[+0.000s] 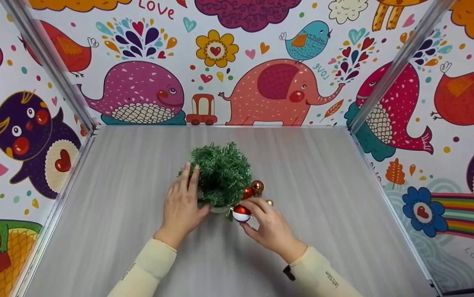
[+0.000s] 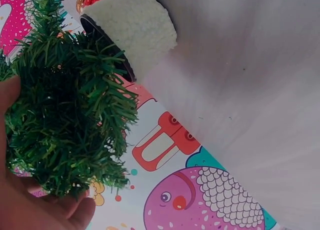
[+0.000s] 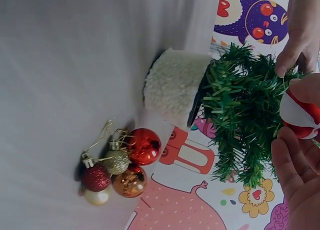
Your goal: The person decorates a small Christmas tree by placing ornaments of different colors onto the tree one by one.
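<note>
A small artificial Christmas tree [image 1: 231, 165] with green tinsel-like branches stands upright in a white fleecy pot [image 3: 176, 82]. My left hand [image 1: 180, 203] holds the tree's left side, its thumb and fingers spread around the branches; some fingertips are hidden by foliage in the left wrist view. Between the thumb and fingers of my right hand [image 1: 271, 226] is a red-and-white bauble [image 1: 242, 213], pinched close against the front right of the tree. The right wrist view shows this bauble [image 3: 298, 115] at branch height, above the pot; whether it hangs from a branch I cannot tell.
Several loose baubles lie together on the table right of the pot: shiny red [image 3: 145, 146], copper [image 3: 130, 181], glittery dark red [image 3: 95, 177], gold [image 3: 117, 161] and cream [image 3: 97, 195]. Patterned panels [image 1: 208, 90] edge the grey table [image 1: 138, 165] at the back and both sides.
</note>
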`<state>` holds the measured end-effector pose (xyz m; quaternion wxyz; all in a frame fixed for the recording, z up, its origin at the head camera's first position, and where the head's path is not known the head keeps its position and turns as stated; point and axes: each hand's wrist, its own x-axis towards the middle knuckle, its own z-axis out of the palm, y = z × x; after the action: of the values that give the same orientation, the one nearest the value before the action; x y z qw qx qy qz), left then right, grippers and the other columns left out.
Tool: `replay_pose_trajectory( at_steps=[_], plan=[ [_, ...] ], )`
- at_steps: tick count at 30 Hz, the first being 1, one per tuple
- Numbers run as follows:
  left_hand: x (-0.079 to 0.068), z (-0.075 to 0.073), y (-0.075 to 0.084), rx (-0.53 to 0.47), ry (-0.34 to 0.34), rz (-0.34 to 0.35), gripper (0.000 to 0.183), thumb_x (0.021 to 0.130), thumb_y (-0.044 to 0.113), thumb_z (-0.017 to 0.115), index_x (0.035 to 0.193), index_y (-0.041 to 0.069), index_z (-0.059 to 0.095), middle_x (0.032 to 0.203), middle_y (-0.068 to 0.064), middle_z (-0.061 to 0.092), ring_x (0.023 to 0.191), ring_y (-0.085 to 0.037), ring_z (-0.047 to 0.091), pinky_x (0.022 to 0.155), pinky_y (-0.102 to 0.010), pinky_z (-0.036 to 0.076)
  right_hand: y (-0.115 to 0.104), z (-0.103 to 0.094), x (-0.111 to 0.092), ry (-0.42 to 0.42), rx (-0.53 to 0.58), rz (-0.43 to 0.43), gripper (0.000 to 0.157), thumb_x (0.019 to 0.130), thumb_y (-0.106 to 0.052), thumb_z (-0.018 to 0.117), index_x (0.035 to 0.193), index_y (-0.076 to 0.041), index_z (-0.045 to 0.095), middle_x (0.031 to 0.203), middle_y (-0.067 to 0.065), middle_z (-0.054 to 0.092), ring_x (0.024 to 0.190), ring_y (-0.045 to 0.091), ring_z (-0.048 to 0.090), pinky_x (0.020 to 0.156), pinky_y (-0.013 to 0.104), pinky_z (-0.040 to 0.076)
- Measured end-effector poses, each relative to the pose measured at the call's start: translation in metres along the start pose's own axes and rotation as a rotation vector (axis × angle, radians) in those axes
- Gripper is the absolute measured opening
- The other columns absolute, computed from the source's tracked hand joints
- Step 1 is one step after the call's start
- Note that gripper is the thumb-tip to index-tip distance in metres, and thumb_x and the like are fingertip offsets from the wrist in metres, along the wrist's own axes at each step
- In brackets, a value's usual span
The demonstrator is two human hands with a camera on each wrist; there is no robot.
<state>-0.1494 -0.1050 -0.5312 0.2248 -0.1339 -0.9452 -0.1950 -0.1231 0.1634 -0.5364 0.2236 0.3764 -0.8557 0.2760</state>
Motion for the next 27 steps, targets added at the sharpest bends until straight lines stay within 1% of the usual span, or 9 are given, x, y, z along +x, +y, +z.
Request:
replay_pose_trajectory(
  at_steps=[8,11,14,17,20,22,23,25,27],
  plan=[
    [-0.005,-0.004,0.001,0.021,0.024,0.023,0.111,0.071,0.041,0.086,0.158,0.010,0.025,0.160,-0.020,0.024,0.128,-0.044,0.047,0.107,-0.055,0.036,-0.004,0.002,0.006,0.014,0.012,-0.013,0.058,0.078,-0.016,0.084,0.131,-0.010,0.061,0.126,0.002,0.056,0.107,0.016,0.062,0.083,0.032,0.055],
    [-0.006,-0.006,0.001,0.016,0.065,0.062,0.106,0.071,0.041,0.086,0.155,0.008,0.031,0.159,-0.020,0.027,0.130,-0.042,0.046,0.106,-0.056,0.037,-0.006,0.002,0.008,0.009,0.017,-0.008,0.057,0.079,-0.016,0.083,0.132,-0.011,0.060,0.125,0.002,0.057,0.107,0.015,0.062,0.085,0.032,0.055],
    [-0.007,-0.007,0.000,0.005,0.127,0.116,0.094,0.070,0.040,0.086,0.146,0.004,0.045,0.153,-0.020,0.037,0.130,-0.040,0.046,0.104,-0.055,0.039,-0.007,0.004,0.009,0.008,0.025,-0.009,0.056,0.080,-0.016,0.083,0.131,-0.010,0.061,0.125,0.002,0.057,0.107,0.014,0.062,0.085,0.031,0.055],
    [-0.009,-0.008,-0.001,-0.012,0.197,0.176,0.072,0.069,0.037,0.087,0.127,0.003,0.059,0.136,-0.019,0.052,0.120,-0.037,0.053,0.095,-0.052,0.046,-0.007,0.005,0.011,0.012,0.037,-0.009,0.056,0.080,-0.016,0.082,0.131,-0.010,0.061,0.124,0.002,0.057,0.106,0.013,0.062,0.085,0.030,0.054],
    [-0.012,-0.009,-0.002,-0.051,0.244,0.241,0.046,0.070,0.032,0.086,0.103,0.005,0.065,0.112,-0.012,0.061,0.100,-0.032,0.061,0.081,-0.047,0.050,-0.008,0.006,0.012,0.026,0.046,-0.013,0.055,0.081,-0.016,0.082,0.131,-0.010,0.061,0.124,0.002,0.057,0.105,0.013,0.062,0.084,0.028,0.054],
    [-0.013,-0.008,-0.003,-0.084,0.248,0.301,0.033,0.072,0.029,0.083,0.090,0.008,0.066,0.099,-0.008,0.061,0.089,-0.028,0.061,0.074,-0.044,0.051,-0.008,0.008,0.013,0.039,0.057,-0.014,0.055,0.081,-0.016,0.082,0.131,-0.010,0.061,0.124,0.002,0.058,0.104,0.012,0.063,0.082,0.027,0.055],
    [-0.014,-0.008,-0.003,-0.103,0.241,0.331,0.029,0.073,0.029,0.082,0.086,0.009,0.065,0.094,-0.005,0.060,0.085,-0.026,0.061,0.072,-0.043,0.050,-0.008,0.009,0.014,0.044,0.060,-0.014,0.055,0.081,-0.017,0.082,0.131,-0.009,0.062,0.124,0.002,0.058,0.103,0.012,0.063,0.081,0.026,0.055],
    [-0.016,-0.007,-0.002,-0.139,0.216,0.376,0.026,0.075,0.032,0.081,0.082,0.012,0.066,0.088,-0.002,0.060,0.080,-0.023,0.060,0.070,-0.040,0.050,-0.008,0.010,0.014,0.049,0.072,-0.008,0.054,0.081,-0.017,0.082,0.130,-0.009,0.062,0.124,0.002,0.058,0.102,0.011,0.063,0.081,0.024,0.055],
    [-0.018,-0.006,0.000,-0.184,0.189,0.397,0.025,0.076,0.035,0.081,0.082,0.014,0.068,0.084,0.001,0.060,0.076,-0.019,0.059,0.068,-0.037,0.050,-0.009,0.012,0.015,0.051,0.086,-0.002,0.054,0.081,-0.017,0.083,0.130,-0.009,0.062,0.124,0.002,0.057,0.101,0.011,0.063,0.080,0.022,0.054]
  ],
)
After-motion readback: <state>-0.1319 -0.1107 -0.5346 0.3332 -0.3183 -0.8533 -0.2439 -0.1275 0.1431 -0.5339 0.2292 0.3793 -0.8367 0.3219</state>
